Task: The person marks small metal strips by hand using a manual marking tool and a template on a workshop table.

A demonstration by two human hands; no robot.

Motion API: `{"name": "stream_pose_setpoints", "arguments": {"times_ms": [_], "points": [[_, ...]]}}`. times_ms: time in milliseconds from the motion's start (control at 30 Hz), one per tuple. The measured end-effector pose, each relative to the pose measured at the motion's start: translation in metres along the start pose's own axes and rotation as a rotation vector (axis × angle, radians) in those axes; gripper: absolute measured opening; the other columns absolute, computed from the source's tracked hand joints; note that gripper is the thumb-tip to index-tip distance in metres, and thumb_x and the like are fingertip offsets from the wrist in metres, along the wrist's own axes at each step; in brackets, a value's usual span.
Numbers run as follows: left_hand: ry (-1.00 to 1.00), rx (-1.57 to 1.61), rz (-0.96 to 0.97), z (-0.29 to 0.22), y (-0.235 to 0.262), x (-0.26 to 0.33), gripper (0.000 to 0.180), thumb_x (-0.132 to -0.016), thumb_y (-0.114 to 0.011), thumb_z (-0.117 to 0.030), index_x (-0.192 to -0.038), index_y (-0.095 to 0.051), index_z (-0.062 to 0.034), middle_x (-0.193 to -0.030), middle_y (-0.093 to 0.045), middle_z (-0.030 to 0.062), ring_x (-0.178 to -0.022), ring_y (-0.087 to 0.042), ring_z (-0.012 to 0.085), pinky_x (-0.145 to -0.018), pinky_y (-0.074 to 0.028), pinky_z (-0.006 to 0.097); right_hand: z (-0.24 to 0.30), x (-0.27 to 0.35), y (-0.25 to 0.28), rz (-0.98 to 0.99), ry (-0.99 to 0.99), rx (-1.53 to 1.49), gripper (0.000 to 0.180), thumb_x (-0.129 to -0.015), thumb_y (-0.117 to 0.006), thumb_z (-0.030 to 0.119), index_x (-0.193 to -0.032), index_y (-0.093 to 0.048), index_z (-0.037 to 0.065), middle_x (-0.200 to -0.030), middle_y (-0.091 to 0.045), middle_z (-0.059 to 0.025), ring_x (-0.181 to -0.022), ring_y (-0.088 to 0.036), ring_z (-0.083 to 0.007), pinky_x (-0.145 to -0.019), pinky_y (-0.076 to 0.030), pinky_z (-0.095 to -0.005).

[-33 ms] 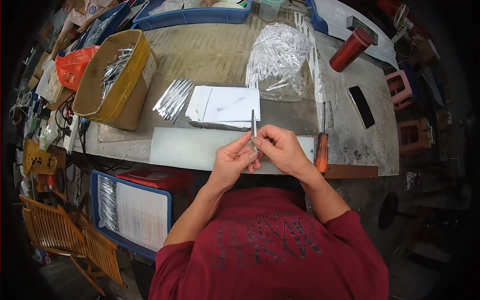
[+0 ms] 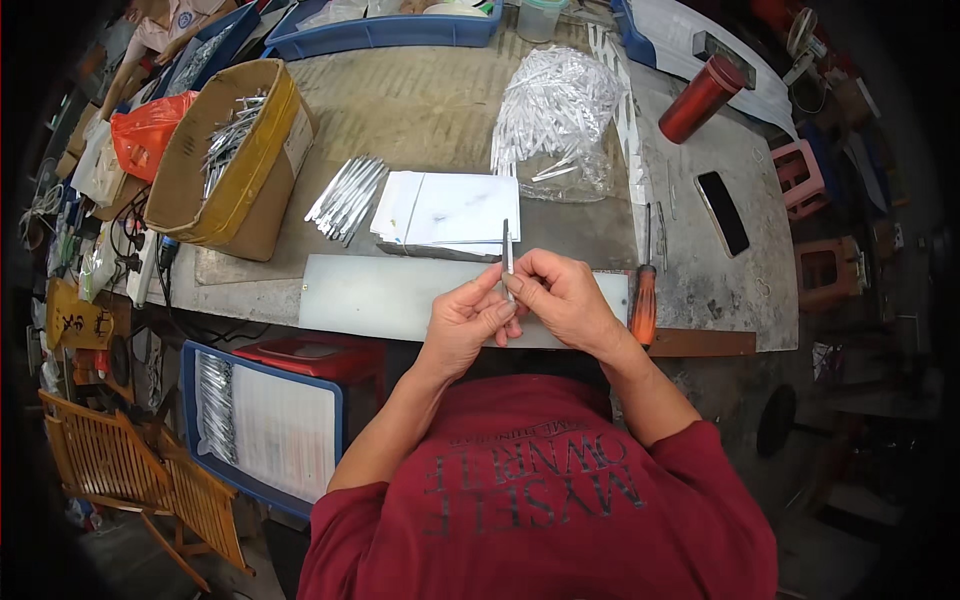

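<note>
Over the near edge of the table, my two hands meet around a slim, flat metal strip (image 2: 506,244) that points away from me. My right hand (image 2: 570,303) pinches it between thumb and fingers. The fingers of my left hand (image 2: 466,322) are closed at its lower end, which they partly hide. Beneath the hands lies a long whitish board (image 2: 375,295). Just beyond it sits a banded stack of white sheets (image 2: 455,210), with a fanned pile of silvery strips (image 2: 347,200) to its left. An orange-handled screwdriver (image 2: 645,305) lies right of my right hand.
A cardboard box (image 2: 265,195) of metal strips stands at left. A clear bag of pale strips (image 2: 555,105), a red flask (image 2: 703,100) and a phone (image 2: 722,213) occupy the far and right table. A blue tray (image 2: 338,420) holding strips sits below the table's left edge.
</note>
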State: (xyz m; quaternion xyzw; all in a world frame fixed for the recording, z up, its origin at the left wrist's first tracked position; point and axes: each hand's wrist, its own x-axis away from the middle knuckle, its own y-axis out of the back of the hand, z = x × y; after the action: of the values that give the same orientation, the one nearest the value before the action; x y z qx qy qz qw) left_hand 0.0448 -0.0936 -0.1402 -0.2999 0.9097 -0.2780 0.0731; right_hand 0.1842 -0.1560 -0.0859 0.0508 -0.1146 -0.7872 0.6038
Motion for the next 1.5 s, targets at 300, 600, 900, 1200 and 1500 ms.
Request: {"name": "stream_pose_setpoints", "arguments": {"times_ms": [300,600,900,1200,1500], "points": [[-0.02,-0.031,0.03,0.004,0.001,-0.001,0.048,-0.081,-0.052,-0.001,-0.125,-0.038,-0.0131,-0.081,-0.059,0.0122,-0.061,-0.056,0.014,-0.048,-0.045,0.02,0.002,0.001,0.002,0.009,0.025,0.09,0.022,-0.082,-0.052,0.018,-0.075,-0.053,-0.003,-0.061,-0.058,-0.0106,-0.056,-0.058,-0.0141,-0.05,-0.044,-0.028],[0.069,0.031,0.04,-0.006,-0.004,0.0,0.056,-0.082,-0.052,-0.002,-0.131,-0.027,-0.0113,-0.083,-0.059,0.0113,-0.06,-0.053,0.0102,-0.047,-0.04,0.018,-0.005,0.0,0.004,0.152,-0.115,-0.425,0.017,-0.084,-0.052,0.015,-0.084,-0.053,-0.002,-0.061,-0.052,-0.002,-0.054,-0.052,-0.0102,-0.049,-0.042,-0.0219],[0.127,0.032,0.026,-0.02,-0.012,0.002,0.063,-0.078,-0.057,-0.003,-0.132,-0.023,-0.0086,-0.079,-0.06,0.0098,-0.058,-0.053,0.0107,-0.047,-0.039,0.017,-0.018,-0.002,0.002,0.096,-0.162,-0.629,0.014,-0.083,-0.055,0.015,-0.085,-0.054,0.001,-0.063,-0.05,0.002,-0.054,-0.044,-0.0034,-0.046,-0.035,-0.0163],[-0.091,-0.599,-0.231,-0.012,-0.016,0.0,0.018,-0.079,-0.056,-0.003,-0.097,-0.055,0.0018,-0.074,-0.061,0.0068,-0.057,-0.054,0.0072,-0.051,-0.044,0.018,-0.023,-0.001,-0.012,-0.145,-0.012,-0.52,0.015,-0.082,-0.055,0.014,-0.084,-0.054,0.0,-0.072,-0.053,-0.0004,-0.063,-0.048,-0.0053,-0.052,-0.039,-0.0192],[-0.526,-1.266,-0.419,-0.049,0.021,-0.002,0.01,-0.076,-0.056,-0.001,-0.085,-0.058,0.0012,-0.069,-0.059,0.0102,-0.058,-0.056,0.0165,-0.053,-0.044,0.027,-0.024,0.024,0.09,-0.553,0.098,0.784,0.026,-0.079,-0.055,0.024,-0.092,-0.054,0.001,-0.077,-0.057,-0.0163,-0.066,-0.056,-0.029,-0.059,-0.044,-0.036]]}}
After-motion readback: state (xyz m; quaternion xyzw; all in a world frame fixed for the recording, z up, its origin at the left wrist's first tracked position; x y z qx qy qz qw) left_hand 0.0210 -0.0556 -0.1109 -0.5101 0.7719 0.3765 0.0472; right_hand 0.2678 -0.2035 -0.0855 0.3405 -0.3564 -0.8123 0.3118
